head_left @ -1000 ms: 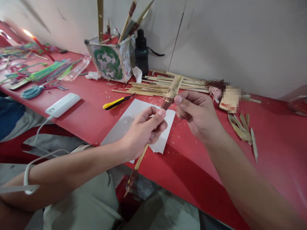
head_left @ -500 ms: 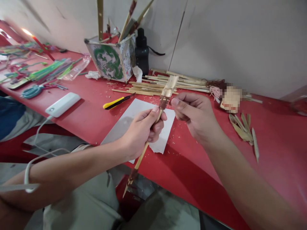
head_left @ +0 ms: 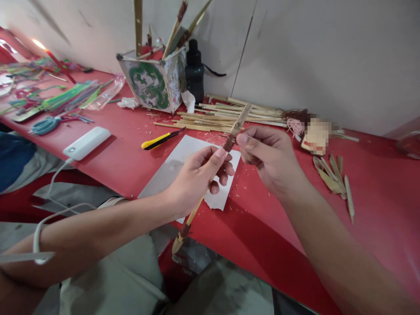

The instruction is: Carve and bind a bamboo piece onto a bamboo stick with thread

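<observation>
My left hand (head_left: 193, 180) is closed on a slender bamboo stick (head_left: 196, 211), thumb pressed along it and the lower fingers partly loosened. Brown binding (head_left: 229, 142) wraps the stick just above that thumb, below a flat, split-looking upper end (head_left: 242, 119). A second brown binding (head_left: 185, 230) sits near the lower, pointed end, which hangs past the table edge. Beside the upper binding, my right hand (head_left: 271, 153) pinches thumb to forefinger on what looks like the loose end of the brown string; the strand is very thin.
A yellow utility knife (head_left: 160, 139) lies left of white paper (head_left: 167, 164). Bamboo sticks (head_left: 200, 120) lie along the wall. A dragon-patterned box (head_left: 147, 85), black bottle (head_left: 194, 74), white power bank (head_left: 87, 143), lit red candle (head_left: 59, 64) and bamboo offcuts (head_left: 334, 177) share the red table.
The bamboo stick has turned about its length, so its flat end shows narrower. My left thumb has slid up slightly and the lower fingers have loosened. The right hand stays beside the binding.
</observation>
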Demonstrator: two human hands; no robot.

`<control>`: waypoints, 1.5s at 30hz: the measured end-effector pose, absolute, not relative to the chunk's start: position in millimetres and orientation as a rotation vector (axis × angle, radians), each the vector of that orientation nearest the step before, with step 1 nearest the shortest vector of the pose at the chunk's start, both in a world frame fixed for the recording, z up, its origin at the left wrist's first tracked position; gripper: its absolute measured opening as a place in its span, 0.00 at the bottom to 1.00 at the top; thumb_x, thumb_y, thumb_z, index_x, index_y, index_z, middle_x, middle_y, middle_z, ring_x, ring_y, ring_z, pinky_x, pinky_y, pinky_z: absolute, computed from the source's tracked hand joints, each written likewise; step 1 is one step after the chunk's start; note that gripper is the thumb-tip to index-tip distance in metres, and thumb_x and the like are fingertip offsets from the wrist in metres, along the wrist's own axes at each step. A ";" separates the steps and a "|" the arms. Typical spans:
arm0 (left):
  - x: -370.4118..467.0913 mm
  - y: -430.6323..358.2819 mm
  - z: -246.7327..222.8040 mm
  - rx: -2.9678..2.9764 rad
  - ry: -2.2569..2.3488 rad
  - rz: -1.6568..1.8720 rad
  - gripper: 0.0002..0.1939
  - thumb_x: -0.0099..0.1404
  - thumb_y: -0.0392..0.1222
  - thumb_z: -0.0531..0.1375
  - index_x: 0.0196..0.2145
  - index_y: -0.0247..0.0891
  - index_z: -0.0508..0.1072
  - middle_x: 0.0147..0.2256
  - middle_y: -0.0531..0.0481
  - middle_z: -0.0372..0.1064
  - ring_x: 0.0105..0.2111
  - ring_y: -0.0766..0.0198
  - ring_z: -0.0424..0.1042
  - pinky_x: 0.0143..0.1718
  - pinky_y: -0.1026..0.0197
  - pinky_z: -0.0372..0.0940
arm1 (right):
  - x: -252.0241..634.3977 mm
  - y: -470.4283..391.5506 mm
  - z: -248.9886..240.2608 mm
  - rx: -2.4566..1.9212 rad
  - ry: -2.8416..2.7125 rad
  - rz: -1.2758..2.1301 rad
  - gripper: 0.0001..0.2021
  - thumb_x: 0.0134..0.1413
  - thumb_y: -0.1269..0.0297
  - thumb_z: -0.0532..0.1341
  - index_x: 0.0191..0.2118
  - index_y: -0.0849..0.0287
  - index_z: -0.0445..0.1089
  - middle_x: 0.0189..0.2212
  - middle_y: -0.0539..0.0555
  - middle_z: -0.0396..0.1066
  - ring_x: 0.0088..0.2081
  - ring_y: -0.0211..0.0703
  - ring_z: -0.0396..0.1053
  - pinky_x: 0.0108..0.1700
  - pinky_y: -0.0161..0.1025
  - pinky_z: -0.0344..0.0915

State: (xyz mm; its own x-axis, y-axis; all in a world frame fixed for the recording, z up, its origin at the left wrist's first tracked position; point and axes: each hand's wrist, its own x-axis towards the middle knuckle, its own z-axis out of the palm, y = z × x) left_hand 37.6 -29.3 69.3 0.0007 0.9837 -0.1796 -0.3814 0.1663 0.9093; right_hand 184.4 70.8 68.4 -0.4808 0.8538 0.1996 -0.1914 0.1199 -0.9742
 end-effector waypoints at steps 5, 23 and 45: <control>37.7 -29.1 68.7 0.707 0.998 1.275 0.16 0.73 0.53 0.60 0.38 0.36 0.71 0.28 0.56 0.60 0.22 0.77 0.56 0.20 0.73 0.51 | 184.6 71.0 68.7 -0.651 -1.533 1.501 0.12 0.55 0.56 0.73 0.28 0.57 0.75 0.19 0.44 0.57 0.21 0.31 0.46 0.23 0.38 0.42; 39.1 -31.7 78.1 0.703 0.939 1.207 0.15 0.76 0.55 0.55 0.38 0.44 0.58 0.25 0.61 0.54 0.18 0.76 0.43 0.19 0.71 0.41 | 182.5 64.5 73.4 -0.669 -1.622 1.293 0.11 0.53 0.56 0.74 0.29 0.56 0.78 0.22 0.46 0.68 0.22 0.33 0.58 0.24 0.36 0.54; 34.4 -32.0 72.9 0.735 1.009 1.280 0.18 0.75 0.57 0.55 0.39 0.37 0.68 0.26 0.56 0.61 0.19 0.77 0.48 0.22 0.69 0.43 | 180.1 44.7 68.4 -0.655 -1.899 0.641 0.07 0.57 0.75 0.64 0.39 0.57 0.76 0.20 0.43 0.59 0.22 0.33 0.56 0.26 0.36 0.56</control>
State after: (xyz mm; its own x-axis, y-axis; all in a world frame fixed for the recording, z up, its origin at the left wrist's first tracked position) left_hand 34.4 -32.0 72.9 -0.0098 0.9811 -0.1935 -0.4175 0.1718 0.8923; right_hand 180.1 44.7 68.4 -0.3663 0.6845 0.6303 0.1621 0.7140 -0.6811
